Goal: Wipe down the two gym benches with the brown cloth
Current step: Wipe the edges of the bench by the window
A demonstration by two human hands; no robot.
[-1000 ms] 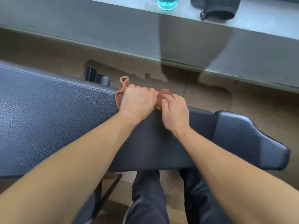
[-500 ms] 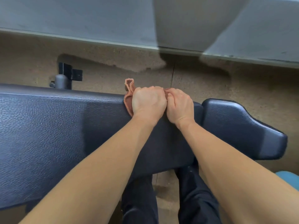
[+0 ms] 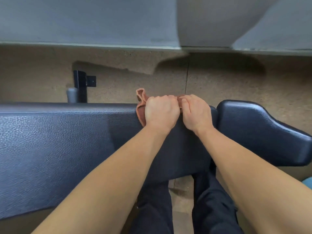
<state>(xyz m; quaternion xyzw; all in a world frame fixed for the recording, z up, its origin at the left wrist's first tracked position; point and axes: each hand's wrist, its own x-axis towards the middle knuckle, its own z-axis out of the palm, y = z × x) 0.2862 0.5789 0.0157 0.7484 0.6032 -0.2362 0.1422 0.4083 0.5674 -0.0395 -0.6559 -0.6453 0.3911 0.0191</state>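
Note:
A long black padded gym bench (image 3: 55, 146) stretches across the view from the left. Its separate seat pad (image 3: 256, 132) lies at the right. The brown cloth (image 3: 141, 105) is bunched on the bench's far edge, near the gap between the two pads. My left hand (image 3: 161, 112) grips the cloth with curled fingers and covers most of it. Right beside it, my right hand (image 3: 196, 113) pinches the cloth's other end, and the two hands touch. A loop of cloth sticks out to the left of my left hand. No second bench is in view.
A black metal bracket (image 3: 82, 83) and a grey capped tube (image 3: 71, 95) of the bench frame stand behind the pad at the left. A grey ledge (image 3: 84, 44) runs along the far side above the tan floor (image 3: 236, 85). My legs in dark trousers (image 3: 212, 208) are below the bench.
Both hands have stayed together on the cloth at the far edge. The view has tilted down and shifted, so the ledge's top with the blue cup is gone.

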